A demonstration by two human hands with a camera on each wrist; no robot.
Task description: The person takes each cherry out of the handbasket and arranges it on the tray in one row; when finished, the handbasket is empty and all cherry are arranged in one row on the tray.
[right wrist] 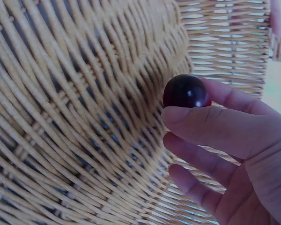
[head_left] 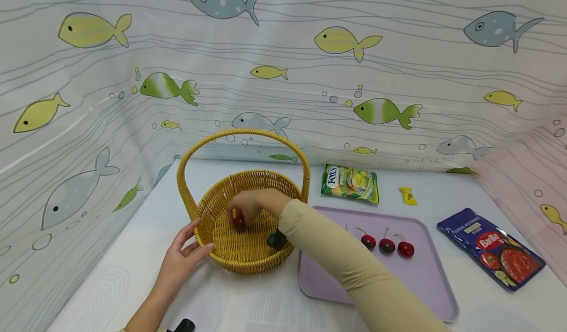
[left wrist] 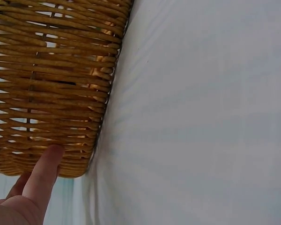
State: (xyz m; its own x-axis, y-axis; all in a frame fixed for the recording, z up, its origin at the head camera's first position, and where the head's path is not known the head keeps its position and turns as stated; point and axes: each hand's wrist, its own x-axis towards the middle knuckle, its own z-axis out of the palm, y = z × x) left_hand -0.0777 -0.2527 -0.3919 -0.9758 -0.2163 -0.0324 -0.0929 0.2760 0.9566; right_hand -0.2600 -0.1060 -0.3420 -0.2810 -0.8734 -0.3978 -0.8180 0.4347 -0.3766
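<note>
A dark red cherry (right wrist: 185,91) is pinched between the thumb and forefinger of my right hand (head_left: 248,206), which is inside the round wicker basket (head_left: 248,263). The remaining fingers (right wrist: 196,185) spread loosely below it in the right wrist view, close over the woven bottom. From the left, my left hand (head_left: 181,255) touches the basket's outer wall, its thumb and fingers spread and fairly straight. One straight digit presses on the weave in the left wrist view. A tall arched handle (head_left: 243,131) rises over the basket.
A purple tray (head_left: 425,282) lies right of the basket, partly covered by my right sleeve. Three cherries (head_left: 387,246) with stems are on it, and another stem shows beside the sleeve. Behind stand a green candy bag (head_left: 350,183) and a yellow wrapped candy (head_left: 408,196); a blue Barilla pouch (head_left: 491,248) lies far right.
</note>
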